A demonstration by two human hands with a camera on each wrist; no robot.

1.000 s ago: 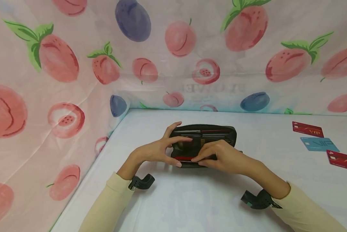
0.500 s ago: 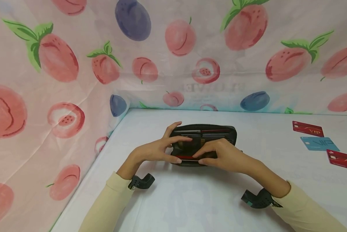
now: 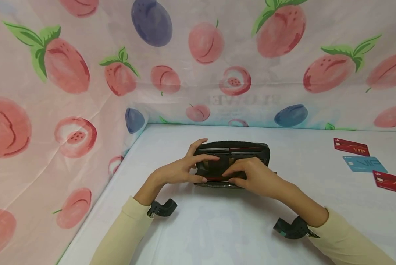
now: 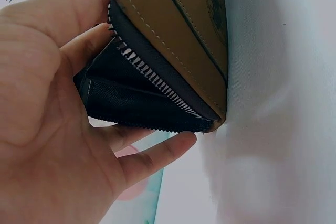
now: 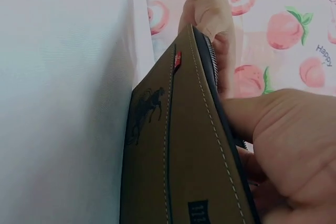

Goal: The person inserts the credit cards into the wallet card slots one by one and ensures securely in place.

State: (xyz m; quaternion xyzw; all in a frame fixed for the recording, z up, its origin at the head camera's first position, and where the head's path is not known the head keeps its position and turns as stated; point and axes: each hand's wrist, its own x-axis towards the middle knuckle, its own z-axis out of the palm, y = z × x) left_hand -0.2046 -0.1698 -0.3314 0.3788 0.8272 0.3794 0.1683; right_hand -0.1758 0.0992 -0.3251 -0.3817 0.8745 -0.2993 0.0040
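Note:
A dark zip wallet (image 3: 235, 145) stands unzipped on the table, its card slots and inner pockets showing. My left hand (image 3: 179, 170) grips its left end, thumb on the near rim and fingers spread at the far side. In the left wrist view the brown outer panel (image 4: 178, 40) and zip teeth show. My right hand (image 3: 259, 178) reaches into the near pocket, thumb and index finger pinching at a red card (image 3: 214, 179), of which only a thin dark-red strip shows. The right wrist view has the right thumb (image 5: 247, 116) bent over the wallet's edge.
On the right of the white table lie a red VIP card (image 3: 351, 147), a blue VIP card (image 3: 364, 164) and another red card (image 3: 393, 183), the last two overlapping at a corner. A peach-patterned cloth (image 3: 198, 84) hangs behind and to the left.
The red card has sunk deeper into the near pocket, and less of it shows. My right fingertips have shifted slightly right. The wallet's near side tilts so its zip shows; the left hand is almost still.

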